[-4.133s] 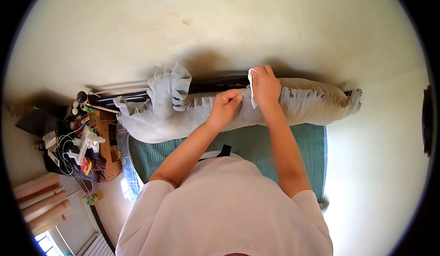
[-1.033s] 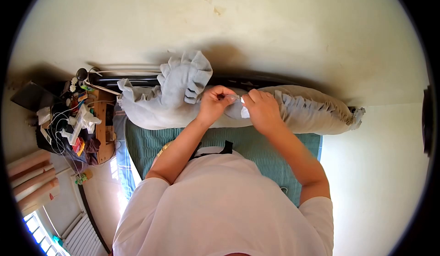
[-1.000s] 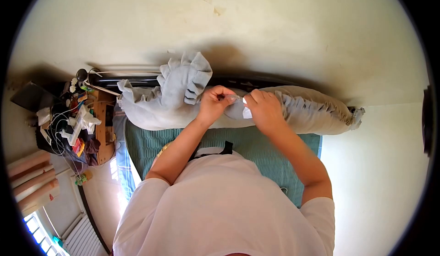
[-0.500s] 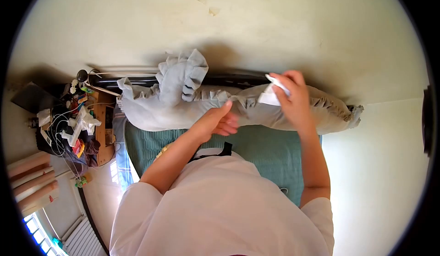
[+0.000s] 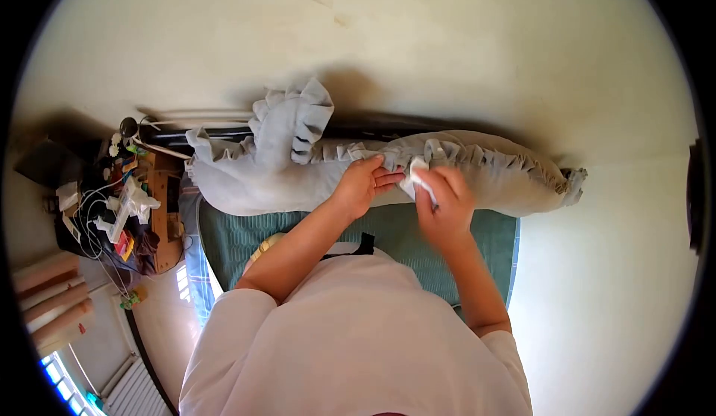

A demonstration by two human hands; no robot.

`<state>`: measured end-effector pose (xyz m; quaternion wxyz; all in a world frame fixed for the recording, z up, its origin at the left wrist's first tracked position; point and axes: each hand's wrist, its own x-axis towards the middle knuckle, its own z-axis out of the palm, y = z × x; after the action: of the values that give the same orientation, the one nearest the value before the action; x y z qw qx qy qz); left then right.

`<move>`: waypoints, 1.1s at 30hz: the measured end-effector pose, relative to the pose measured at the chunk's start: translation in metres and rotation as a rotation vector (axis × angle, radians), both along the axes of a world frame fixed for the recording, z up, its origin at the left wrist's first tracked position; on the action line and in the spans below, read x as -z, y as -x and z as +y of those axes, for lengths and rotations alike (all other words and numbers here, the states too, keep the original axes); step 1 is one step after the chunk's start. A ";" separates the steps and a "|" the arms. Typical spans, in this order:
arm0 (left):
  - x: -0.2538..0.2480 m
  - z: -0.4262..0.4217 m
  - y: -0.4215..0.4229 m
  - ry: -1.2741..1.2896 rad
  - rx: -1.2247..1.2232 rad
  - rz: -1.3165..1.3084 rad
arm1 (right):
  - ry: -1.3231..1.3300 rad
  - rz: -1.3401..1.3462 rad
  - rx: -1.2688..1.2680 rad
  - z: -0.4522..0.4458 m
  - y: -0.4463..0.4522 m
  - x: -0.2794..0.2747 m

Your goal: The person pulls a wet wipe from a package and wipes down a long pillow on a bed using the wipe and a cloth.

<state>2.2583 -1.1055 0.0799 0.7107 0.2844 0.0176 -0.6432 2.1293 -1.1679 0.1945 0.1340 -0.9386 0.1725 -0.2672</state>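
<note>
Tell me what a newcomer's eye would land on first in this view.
Probably the long, padded grey fabric piece with ruffled edging, stretched across the middle before the cream wall, one grey ruffled flap sticking up left of centre. Next, just right of centre, the right hand holding a small white crumpled item, the left hand beside it. At far left, mixed clutter crowds a brown wooden unit.

Pale shirt (image 5: 358,334) here, plain and loose in front, short sleeves (image 5: 239,313) stopping around the elbows! Left hand (image 5: 361,186) and right hand (image 5: 450,206), both bare! Black strap (image 5: 365,244) at the waist, and a dark reddish edge (image 5: 389,414), perhaps the collar, barely showing!
</note>
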 end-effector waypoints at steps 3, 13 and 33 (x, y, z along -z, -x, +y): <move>-0.004 0.000 0.009 -0.025 -0.049 -0.014 | 0.045 -0.156 -0.054 -0.009 -0.035 -0.002; -0.003 0.017 -0.010 0.048 -0.122 -0.129 | 0.227 0.037 0.053 -0.053 -0.018 0.007; 0.021 0.010 0.019 0.119 -0.283 0.102 | 0.264 0.242 -0.061 -0.053 -0.021 0.032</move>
<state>2.2393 -1.0952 0.0593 0.8079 0.2037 0.0554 -0.5503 2.1498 -1.2212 0.1626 -0.0040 -0.9781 0.1225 -0.1685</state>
